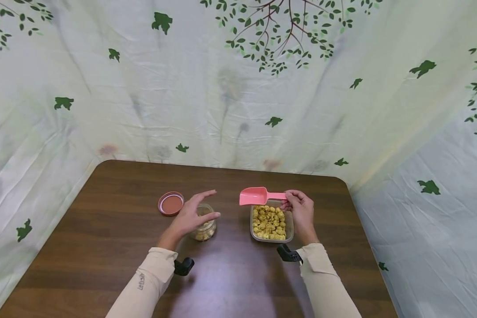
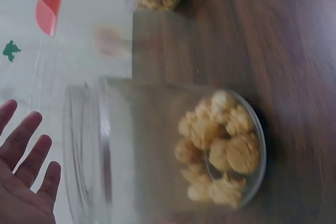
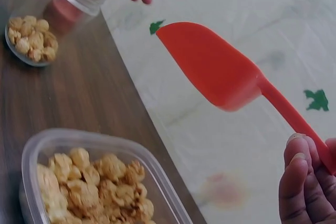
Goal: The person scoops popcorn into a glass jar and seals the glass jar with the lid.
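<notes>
My right hand [image 1: 300, 213] pinches the handle of a pink scoop [image 1: 254, 195], held above the far edge of a clear plastic container [image 1: 272, 240]. Caramel popcorn [image 1: 268, 222] lies in that container. No popcorn shows in the part of the scoop seen from the head view. Over the glass jar [image 2: 142, 145] my left hand [image 1: 189, 217] is spread, thumb and fingers apart, gripping nothing. The jar stands upright without a lid, and popcorn [image 2: 218, 148] covers its bottom. In the left wrist view the hand's fingers are straight beside the jar's mouth.
A reddish-brown jar lid [image 1: 171, 203] lies on the wooden table [image 1: 230, 274], left of the jar. Behind the table hangs a pale curtain [image 1: 206, 110] with green leaf prints. The jar and the container stand apart, with table surface between them.
</notes>
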### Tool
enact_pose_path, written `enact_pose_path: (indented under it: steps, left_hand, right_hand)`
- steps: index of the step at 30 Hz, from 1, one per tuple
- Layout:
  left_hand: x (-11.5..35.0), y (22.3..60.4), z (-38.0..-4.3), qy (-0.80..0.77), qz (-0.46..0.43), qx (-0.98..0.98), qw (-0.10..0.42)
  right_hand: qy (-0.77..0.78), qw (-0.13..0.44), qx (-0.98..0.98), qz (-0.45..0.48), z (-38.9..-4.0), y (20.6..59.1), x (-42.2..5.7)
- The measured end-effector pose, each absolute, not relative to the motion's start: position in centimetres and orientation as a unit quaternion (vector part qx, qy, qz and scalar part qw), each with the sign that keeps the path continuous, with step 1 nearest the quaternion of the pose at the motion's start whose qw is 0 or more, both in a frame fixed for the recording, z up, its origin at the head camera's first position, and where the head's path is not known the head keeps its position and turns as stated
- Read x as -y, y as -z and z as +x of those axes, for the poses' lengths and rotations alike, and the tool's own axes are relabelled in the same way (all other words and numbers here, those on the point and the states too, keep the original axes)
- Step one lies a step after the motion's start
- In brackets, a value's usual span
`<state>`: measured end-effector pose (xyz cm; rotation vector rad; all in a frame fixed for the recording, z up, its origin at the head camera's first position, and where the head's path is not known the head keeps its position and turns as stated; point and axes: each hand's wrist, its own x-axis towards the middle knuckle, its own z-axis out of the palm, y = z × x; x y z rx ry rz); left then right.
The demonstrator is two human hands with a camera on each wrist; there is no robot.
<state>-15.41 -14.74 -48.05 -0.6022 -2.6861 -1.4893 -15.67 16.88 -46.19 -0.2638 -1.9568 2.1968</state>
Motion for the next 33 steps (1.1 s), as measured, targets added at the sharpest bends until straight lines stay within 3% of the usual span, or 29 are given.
enact_pose_path:
  steps: [22, 33]
  left_hand:
    - [8.8, 48.3, -15.4, 0.47, -0.232, 0.852, 0.003]
    - [6.7, 49.6, -15.0, 0.47, -0.236, 0.85, -0.03]
  right_hand:
    - [-0.707, 0.121, 0.683, -0.137, -15.4, 47.0, -21.8]
    - [-0.693, 0.122, 0.695, -0.147, -14.8, 47.6, -23.8]
